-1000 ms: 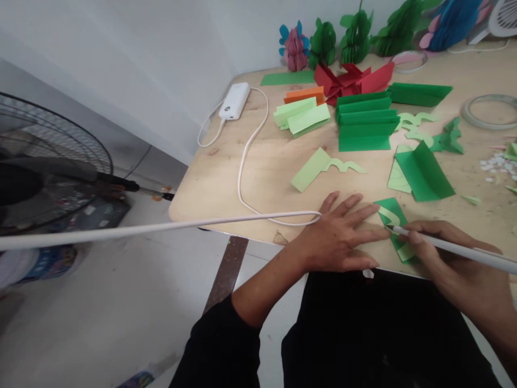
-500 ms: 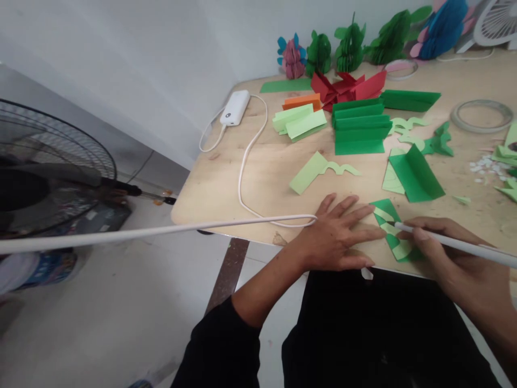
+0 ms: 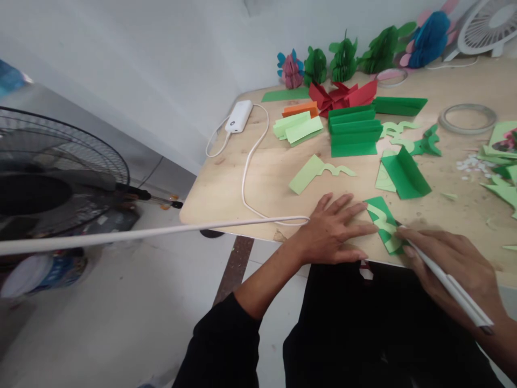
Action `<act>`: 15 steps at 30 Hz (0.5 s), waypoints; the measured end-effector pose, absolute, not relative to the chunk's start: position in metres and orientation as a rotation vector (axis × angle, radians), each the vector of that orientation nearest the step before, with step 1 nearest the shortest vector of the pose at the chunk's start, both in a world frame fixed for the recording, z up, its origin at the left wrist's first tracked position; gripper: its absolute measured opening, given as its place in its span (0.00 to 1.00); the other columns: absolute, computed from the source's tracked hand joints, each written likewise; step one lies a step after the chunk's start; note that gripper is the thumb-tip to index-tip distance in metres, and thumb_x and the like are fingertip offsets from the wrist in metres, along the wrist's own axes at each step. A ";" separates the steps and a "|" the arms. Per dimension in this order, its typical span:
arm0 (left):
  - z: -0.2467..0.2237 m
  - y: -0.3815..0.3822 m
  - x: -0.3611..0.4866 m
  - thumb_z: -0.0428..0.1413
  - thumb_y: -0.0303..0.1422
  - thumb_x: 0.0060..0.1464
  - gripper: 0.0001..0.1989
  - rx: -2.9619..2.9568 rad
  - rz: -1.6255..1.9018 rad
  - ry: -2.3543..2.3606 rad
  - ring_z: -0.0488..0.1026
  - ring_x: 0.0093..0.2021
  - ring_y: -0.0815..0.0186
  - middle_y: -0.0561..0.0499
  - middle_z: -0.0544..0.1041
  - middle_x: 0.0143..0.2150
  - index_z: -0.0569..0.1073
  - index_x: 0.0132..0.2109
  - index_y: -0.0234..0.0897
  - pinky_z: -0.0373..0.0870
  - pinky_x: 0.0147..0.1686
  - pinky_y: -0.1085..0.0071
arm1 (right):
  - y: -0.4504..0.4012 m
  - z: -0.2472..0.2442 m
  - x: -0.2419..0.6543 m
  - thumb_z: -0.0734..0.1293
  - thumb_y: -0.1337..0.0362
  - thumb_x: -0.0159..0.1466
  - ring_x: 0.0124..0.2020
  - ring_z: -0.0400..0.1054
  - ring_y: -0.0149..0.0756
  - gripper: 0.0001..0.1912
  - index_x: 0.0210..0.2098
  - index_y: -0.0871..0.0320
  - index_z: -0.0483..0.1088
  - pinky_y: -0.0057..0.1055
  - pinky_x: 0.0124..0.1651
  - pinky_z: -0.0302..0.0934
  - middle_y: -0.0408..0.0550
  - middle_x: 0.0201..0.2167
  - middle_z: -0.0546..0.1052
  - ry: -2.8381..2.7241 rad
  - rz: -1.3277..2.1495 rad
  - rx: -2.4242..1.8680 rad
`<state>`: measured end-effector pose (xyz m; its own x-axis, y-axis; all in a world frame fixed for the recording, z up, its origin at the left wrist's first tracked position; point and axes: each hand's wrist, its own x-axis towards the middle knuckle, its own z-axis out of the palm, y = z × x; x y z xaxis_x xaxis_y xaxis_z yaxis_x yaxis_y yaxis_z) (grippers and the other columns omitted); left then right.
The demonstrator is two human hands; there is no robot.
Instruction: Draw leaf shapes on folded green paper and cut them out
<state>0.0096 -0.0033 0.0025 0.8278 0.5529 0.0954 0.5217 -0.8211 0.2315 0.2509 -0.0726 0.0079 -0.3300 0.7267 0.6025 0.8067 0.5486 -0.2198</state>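
My right hand (image 3: 452, 264) grips a white pen (image 3: 438, 272), its tip at the right edge of a dark green paper piece (image 3: 377, 204) near the table's front edge. On that piece lies a light green wavy paper cutout (image 3: 379, 217). Fingers spread, my left hand (image 3: 333, 231) rests flat on the table, its fingertips reaching the left edge of the green paper. Beyond it is another light green strip with a wavy end (image 3: 309, 173). A folded dark green paper (image 3: 406, 175) sits behind the pen.
Folded green papers (image 3: 355, 132), red paper (image 3: 341, 97) and a tape roll (image 3: 467, 118) lie farther back. Paper honeycomb figures (image 3: 343, 59) and a small white fan (image 3: 484, 29) line the wall. A white cable (image 3: 161, 233) runs from a power bank (image 3: 239, 116) across the left. A floor fan (image 3: 60, 161) stands left.
The pen tip has moved from the left part of the wavy cutout to its right side, and the pen is now angled more steeply down the picture. The view has shifted slightly.
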 end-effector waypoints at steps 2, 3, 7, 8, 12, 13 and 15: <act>0.003 -0.008 0.010 0.50 0.56 0.61 0.29 2.826 0.301 0.838 0.49 0.73 0.48 0.47 0.60 0.72 0.69 0.64 0.51 0.45 0.67 0.42 | -0.072 0.007 0.251 0.67 0.70 0.62 0.35 0.77 0.38 0.15 0.48 0.54 0.74 0.35 0.41 0.67 0.47 0.34 0.83 -2.147 -0.190 -1.201; 0.003 -0.011 0.011 0.49 0.55 0.61 0.29 2.831 0.341 0.835 0.49 0.73 0.48 0.48 0.60 0.72 0.69 0.64 0.50 0.45 0.68 0.43 | -0.072 0.007 0.251 0.67 0.70 0.62 0.35 0.77 0.38 0.15 0.49 0.55 0.73 0.35 0.41 0.67 0.47 0.35 0.83 -2.157 -0.204 -1.192; 0.003 -0.027 0.017 0.47 0.55 0.63 0.28 2.844 0.420 0.785 0.49 0.73 0.50 0.50 0.62 0.71 0.71 0.63 0.49 0.44 0.68 0.43 | -0.073 0.004 0.252 0.67 0.71 0.62 0.36 0.76 0.38 0.20 0.53 0.53 0.72 0.35 0.42 0.67 0.45 0.35 0.83 -2.162 -0.214 -1.193; 0.002 -0.031 0.019 0.47 0.55 0.63 0.28 2.849 0.407 0.770 0.49 0.72 0.49 0.51 0.62 0.71 0.70 0.63 0.49 0.45 0.67 0.43 | -0.073 0.004 0.252 0.67 0.71 0.62 0.36 0.76 0.38 0.21 0.54 0.52 0.72 0.36 0.42 0.67 0.44 0.35 0.83 -2.157 -0.202 -1.194; 0.002 -0.037 0.021 0.46 0.54 0.63 0.29 2.867 0.335 0.784 0.50 0.72 0.47 0.49 0.61 0.71 0.67 0.65 0.50 0.48 0.66 0.41 | -0.074 0.002 0.253 0.68 0.73 0.61 0.36 0.75 0.40 0.24 0.56 0.53 0.72 0.37 0.40 0.67 0.45 0.34 0.82 -2.137 -0.171 -1.167; 0.002 -0.038 0.021 0.46 0.54 0.63 0.28 2.873 0.319 0.791 0.51 0.72 0.46 0.48 0.61 0.71 0.67 0.65 0.50 0.48 0.66 0.40 | -0.074 0.002 0.253 0.68 0.73 0.60 0.36 0.75 0.40 0.24 0.56 0.54 0.72 0.37 0.40 0.67 0.46 0.34 0.82 -2.139 -0.170 -1.158; 0.001 -0.038 0.020 0.46 0.54 0.64 0.29 2.883 0.294 0.798 0.52 0.71 0.46 0.47 0.60 0.72 0.67 0.65 0.50 0.48 0.66 0.40 | -0.074 0.002 0.253 0.68 0.73 0.60 0.37 0.75 0.41 0.25 0.57 0.54 0.71 0.37 0.41 0.67 0.46 0.35 0.82 -2.145 -0.165 -1.168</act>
